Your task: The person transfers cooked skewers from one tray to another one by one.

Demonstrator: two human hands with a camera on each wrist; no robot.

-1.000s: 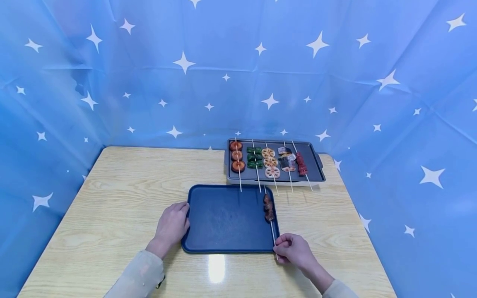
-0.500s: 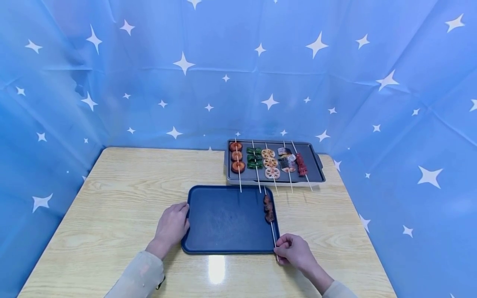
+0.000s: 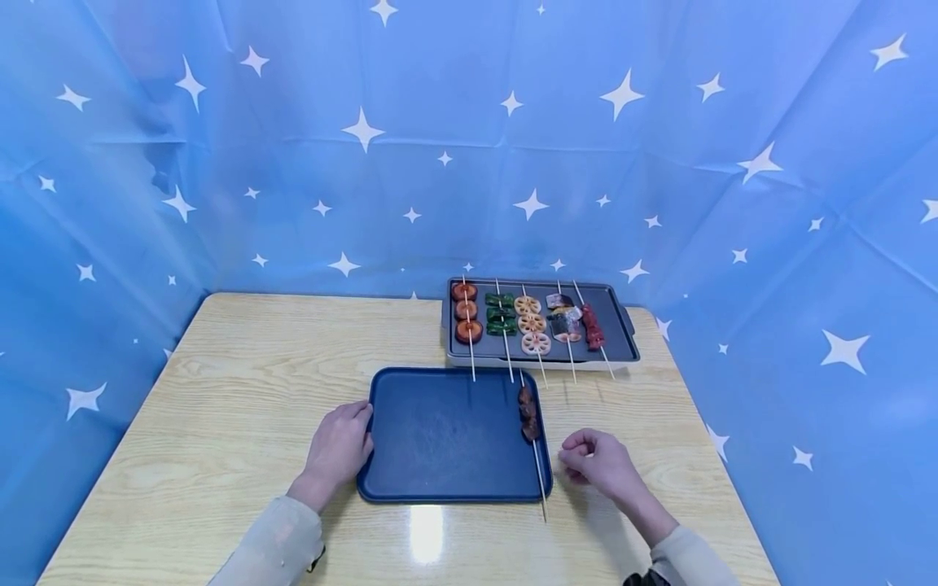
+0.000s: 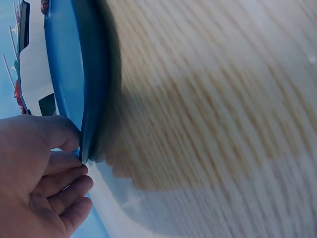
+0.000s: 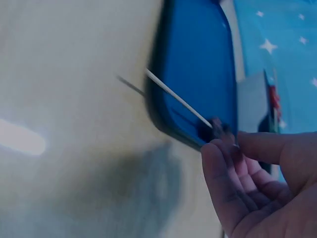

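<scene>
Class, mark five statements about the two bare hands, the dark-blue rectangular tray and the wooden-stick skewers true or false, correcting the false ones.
1. The left hand holds the edge of the dark-blue rectangular tray. True.
2. The right hand grips the wooden skewer of dark-brown chunks. False: the right hand is apart from that skewer.
3. The dark-grey rectangular griddle bears five skewers. True.
4. The dark-brown skewer lies wholly inside the tray. False: its near end juts past the near rim.
5. The skewer of green pieces lies between two others. True.

No text, label, brand, number or sign can be read in the head view or in either of the wrist views.
</scene>
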